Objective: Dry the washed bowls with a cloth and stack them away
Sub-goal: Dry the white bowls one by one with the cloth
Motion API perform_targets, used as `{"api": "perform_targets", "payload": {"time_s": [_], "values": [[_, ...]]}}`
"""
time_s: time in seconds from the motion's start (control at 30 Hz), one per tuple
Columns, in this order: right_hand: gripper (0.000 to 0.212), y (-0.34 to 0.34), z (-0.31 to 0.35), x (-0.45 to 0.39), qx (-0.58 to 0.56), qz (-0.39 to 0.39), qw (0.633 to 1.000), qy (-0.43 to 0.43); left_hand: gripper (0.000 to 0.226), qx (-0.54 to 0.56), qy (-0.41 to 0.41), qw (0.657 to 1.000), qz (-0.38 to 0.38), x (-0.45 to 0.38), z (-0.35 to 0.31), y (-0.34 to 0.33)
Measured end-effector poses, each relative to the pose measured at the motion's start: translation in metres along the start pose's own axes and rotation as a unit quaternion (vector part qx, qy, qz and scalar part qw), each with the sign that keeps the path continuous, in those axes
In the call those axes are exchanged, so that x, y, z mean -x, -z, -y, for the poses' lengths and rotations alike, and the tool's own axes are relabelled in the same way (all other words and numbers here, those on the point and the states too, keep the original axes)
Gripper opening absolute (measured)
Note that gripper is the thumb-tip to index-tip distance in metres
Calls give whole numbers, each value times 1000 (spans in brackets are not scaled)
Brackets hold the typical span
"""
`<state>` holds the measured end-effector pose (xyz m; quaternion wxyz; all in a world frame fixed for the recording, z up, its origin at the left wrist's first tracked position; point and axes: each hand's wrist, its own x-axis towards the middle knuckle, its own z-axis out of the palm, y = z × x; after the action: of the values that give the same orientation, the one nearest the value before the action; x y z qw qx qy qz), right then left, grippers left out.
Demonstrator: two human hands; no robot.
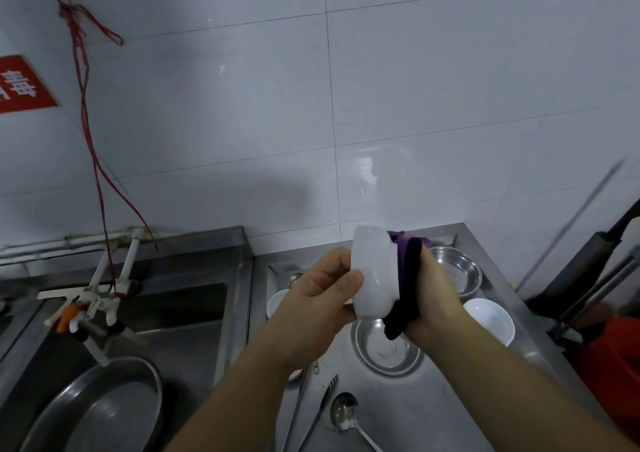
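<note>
Both forearms reach in from the near edge and meet above the steel counter (433, 399) — the left hand (318, 299) clasps a white bowl (375, 273) tipped on its side, the right hand (433, 295) presses a dark cloth (405, 285) against it, over scattered dishes.

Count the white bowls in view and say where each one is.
3: one bowl held up between both hands against the cloth, one on the counter's right side, one partly hidden behind the left hand. More may be hidden.
</note>
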<state>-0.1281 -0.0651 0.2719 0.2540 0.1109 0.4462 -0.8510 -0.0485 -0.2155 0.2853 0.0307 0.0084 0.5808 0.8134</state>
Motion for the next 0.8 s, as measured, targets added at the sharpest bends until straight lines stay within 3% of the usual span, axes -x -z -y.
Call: {"api": "perform_targets", "payload": {"time_s": [0.1,0.23,0.33,0.47,0.63,0.8], "values": [[39,3,-8,-1,-41,8,998,-52,30,-11,-8,1000,-13,-4,3,-5],[46,4,-7,-6,-46,-6,996,-72,46,-15,4,1000,6,-6,3,-3],[42,-1,4,-9,1,-18,999,-43,51,49,17,999,5,-6,-10,2],[41,-13,12,-10,42,-26,999,-1,30,121,43,990,-57,-8,-22,4],[55,-21,-3,-5,-7,-31,996,-82,22,-14,-2,998,-54,-5,-4,1],[51,-25,-15,-1,-26,-13,993,-114,21,-172,-64,981,-54,1,12,-1]]}}
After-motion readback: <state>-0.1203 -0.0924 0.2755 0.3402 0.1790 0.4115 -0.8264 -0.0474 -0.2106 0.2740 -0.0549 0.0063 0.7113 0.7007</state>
